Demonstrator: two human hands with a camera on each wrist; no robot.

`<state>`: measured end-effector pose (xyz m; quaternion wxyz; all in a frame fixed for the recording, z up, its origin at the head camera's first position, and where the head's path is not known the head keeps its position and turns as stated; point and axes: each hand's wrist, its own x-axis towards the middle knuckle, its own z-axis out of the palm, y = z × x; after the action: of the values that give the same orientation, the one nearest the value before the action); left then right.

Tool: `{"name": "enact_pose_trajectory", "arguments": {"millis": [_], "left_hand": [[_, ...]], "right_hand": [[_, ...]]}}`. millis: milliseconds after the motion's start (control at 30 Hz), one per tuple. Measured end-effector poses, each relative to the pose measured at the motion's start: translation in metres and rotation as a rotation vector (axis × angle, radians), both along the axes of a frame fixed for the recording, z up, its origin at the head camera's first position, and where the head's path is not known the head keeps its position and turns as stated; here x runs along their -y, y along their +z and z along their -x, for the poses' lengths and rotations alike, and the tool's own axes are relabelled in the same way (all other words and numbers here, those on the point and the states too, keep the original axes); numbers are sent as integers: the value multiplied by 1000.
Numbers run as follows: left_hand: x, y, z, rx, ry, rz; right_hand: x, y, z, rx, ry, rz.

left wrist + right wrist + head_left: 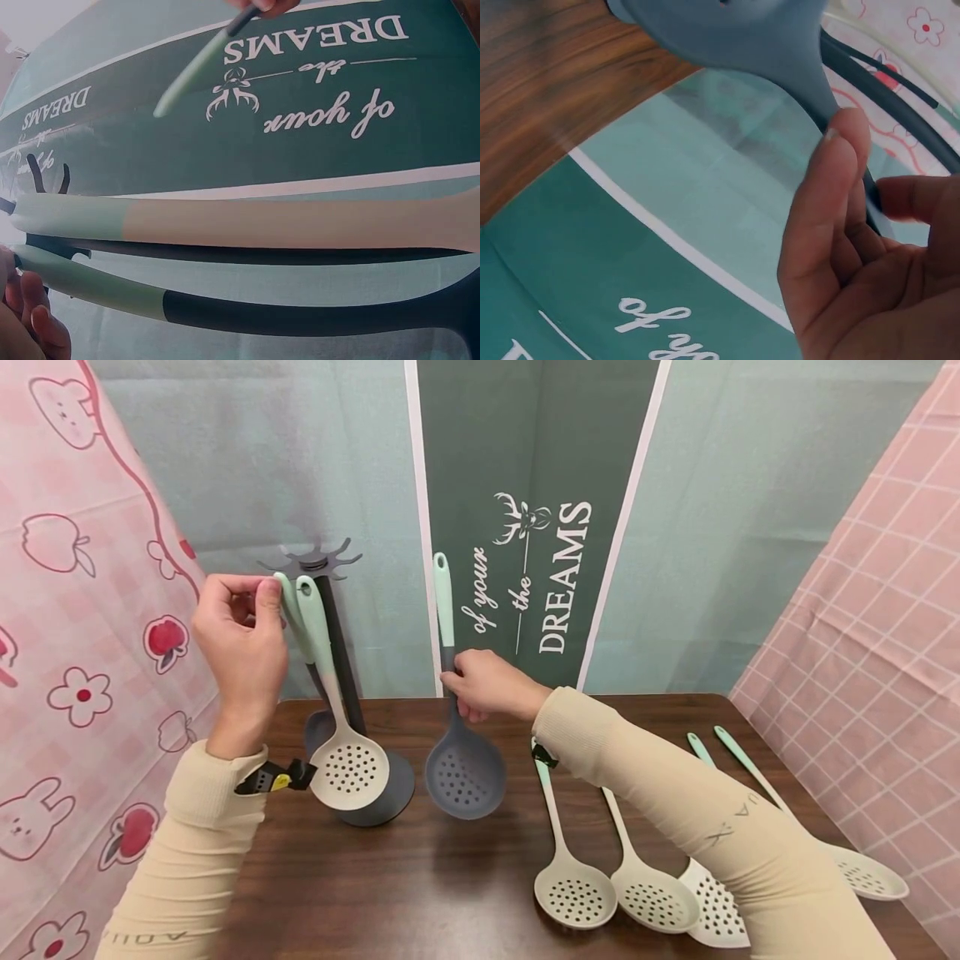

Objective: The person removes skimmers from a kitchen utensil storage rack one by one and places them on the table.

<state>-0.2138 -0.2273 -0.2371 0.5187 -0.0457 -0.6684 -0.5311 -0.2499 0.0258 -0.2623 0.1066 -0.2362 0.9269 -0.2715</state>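
Observation:
My left hand (243, 639) is up at the grey utensil rack (341, 668), its thumb and fingers pinching the top of a mint handle (294, 620) that belongs to a dark grey utensil (315, 319). That utensil's head is mostly hidden. In front of the rack's post hangs a cream skimmer (348, 772) with a mint handle. Farther right, my right hand (491, 683) grips a dark grey skimmer (465, 777) by its neck. It is upright, perforated head down and mint handle end up, held in the air beside the rack.
On the brown table (337, 893), two cream skimmers (576, 893) lie side by side at right. Near them are a perforated cream turner (716, 906), partly under my right sleeve, and another cream perforated utensil (870, 872). Cloth with printed lettering (566, 581) hangs behind.

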Motion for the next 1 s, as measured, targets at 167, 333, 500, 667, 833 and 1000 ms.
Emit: {"name": "enact_pose_trajectory", "arguments": {"millis": [167, 333, 500, 667, 833, 1000], "left_hand": [[0, -2, 1, 3, 2, -1], [1, -2, 1, 8, 6, 9], [2, -4, 1, 8, 7, 17], [2, -4, 1, -3, 12, 31], [1, -5, 1, -11, 18, 43], [1, -4, 1, 4, 16, 19]], "right_hand": [[-7, -7, 4, 68, -2, -40], [-11, -14, 5, 149, -3, -53], [-14, -25, 5, 219, -3, -65], [-14, -36, 5, 274, -18, -83], [-15, -46, 5, 319, -39, -81], [-16, -58, 2, 378, -54, -50]]}}
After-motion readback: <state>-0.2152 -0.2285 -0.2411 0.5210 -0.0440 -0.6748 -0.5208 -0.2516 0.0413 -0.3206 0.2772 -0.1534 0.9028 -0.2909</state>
